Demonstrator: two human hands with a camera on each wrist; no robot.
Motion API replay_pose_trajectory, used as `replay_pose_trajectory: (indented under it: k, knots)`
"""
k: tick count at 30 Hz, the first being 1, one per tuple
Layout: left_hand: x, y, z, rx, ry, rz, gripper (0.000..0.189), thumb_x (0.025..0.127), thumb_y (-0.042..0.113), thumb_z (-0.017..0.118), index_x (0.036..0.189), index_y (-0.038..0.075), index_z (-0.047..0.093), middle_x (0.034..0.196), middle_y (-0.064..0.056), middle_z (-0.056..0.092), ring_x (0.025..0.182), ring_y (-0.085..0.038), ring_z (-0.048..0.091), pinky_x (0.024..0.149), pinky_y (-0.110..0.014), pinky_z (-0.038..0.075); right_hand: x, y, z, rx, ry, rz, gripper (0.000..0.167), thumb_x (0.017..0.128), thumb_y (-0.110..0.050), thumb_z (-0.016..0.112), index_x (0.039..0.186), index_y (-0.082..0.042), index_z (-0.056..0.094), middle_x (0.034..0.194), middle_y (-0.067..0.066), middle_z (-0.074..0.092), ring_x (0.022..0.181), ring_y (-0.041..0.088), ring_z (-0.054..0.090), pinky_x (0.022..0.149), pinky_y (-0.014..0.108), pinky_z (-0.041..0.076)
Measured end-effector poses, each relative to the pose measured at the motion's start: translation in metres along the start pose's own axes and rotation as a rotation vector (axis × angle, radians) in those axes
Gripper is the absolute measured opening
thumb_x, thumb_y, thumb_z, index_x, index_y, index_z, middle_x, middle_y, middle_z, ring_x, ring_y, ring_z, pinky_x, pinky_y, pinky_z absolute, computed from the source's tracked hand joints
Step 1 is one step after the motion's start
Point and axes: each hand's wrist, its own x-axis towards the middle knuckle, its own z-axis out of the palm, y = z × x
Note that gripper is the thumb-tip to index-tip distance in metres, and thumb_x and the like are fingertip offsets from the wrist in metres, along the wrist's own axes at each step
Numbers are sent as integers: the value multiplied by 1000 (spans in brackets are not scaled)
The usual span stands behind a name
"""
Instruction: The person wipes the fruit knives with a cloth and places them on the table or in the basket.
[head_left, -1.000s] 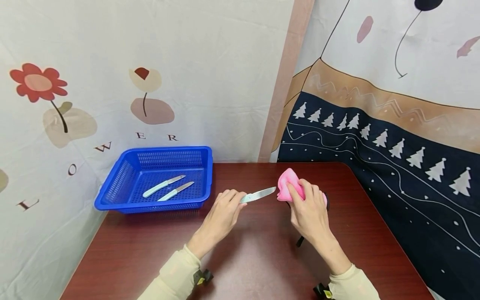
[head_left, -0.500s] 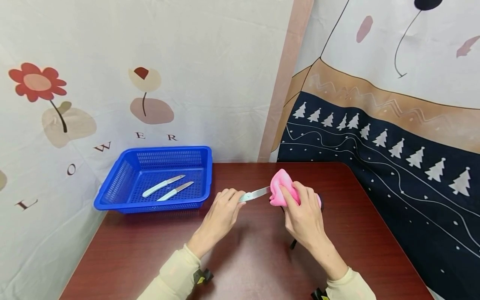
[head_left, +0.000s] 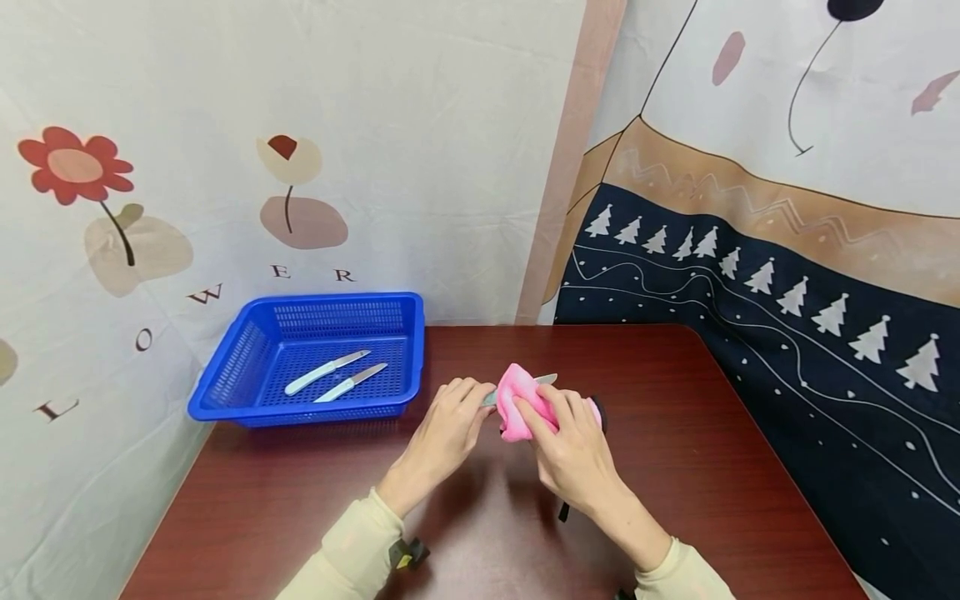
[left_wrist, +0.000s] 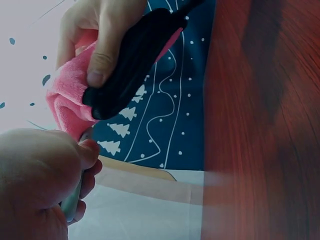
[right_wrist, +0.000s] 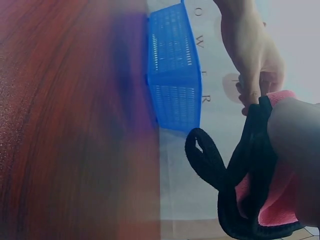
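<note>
My left hand [head_left: 442, 425] grips the pale green handle of a knife [head_left: 547, 379], its blade pointing right. In my right hand [head_left: 577, 446] is a pink cloth [head_left: 517, 400], bunched and folded over the blade; only the blade's tip shows beyond it in the head view. Black edging and a hanging loop [right_wrist: 200, 155] on the cloth appear in the right wrist view. Seen from the left wrist, the right thumb presses on the black edging, and the cloth's near end [left_wrist: 70, 95] comes right up to my left fingers. Both hands are above the table.
A blue perforated basket [head_left: 225, 414] stands at the back left of the reddish-brown table [head_left: 480, 533]. Inside it lie two similar knives, one knife [head_left: 322, 375] behind the other knife [head_left: 351, 385]. Printed fabric hangs behind and to the right.
My right hand has moved left with the cloth, from beyond the knife's tip to over its blade near the handle. The left hand has stayed almost still, holding the knife.
</note>
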Motion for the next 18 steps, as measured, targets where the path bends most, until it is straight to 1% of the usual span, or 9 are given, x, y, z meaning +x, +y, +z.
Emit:
replay_pose_trajectory:
  k: [4,11,18]
  knots:
    - [-1,0,0,-10,10,8,22,99,5,83,120,3,75,99,-6,74,96,-24,67,80,-37,54,-1,0,0,-5,-6,2,60,87,-13,78,147,-15,71,141,20,66,115,34,61,83,53,56]
    - [0,0,0,-27,19,22,21,100,7,82,120,2,75,99,-5,74,95,-23,68,79,-36,53,0,6,0,-14,10,12,57,90,-11,73,147,-14,72,142,21,66,114,36,61,81,51,56]
    - [1,0,-1,-37,10,13,21,101,8,81,120,2,74,99,-6,73,95,-23,67,80,-36,53,-1,14,-3,-26,22,35,58,89,-10,78,147,-14,72,140,23,66,114,37,62,81,51,57]
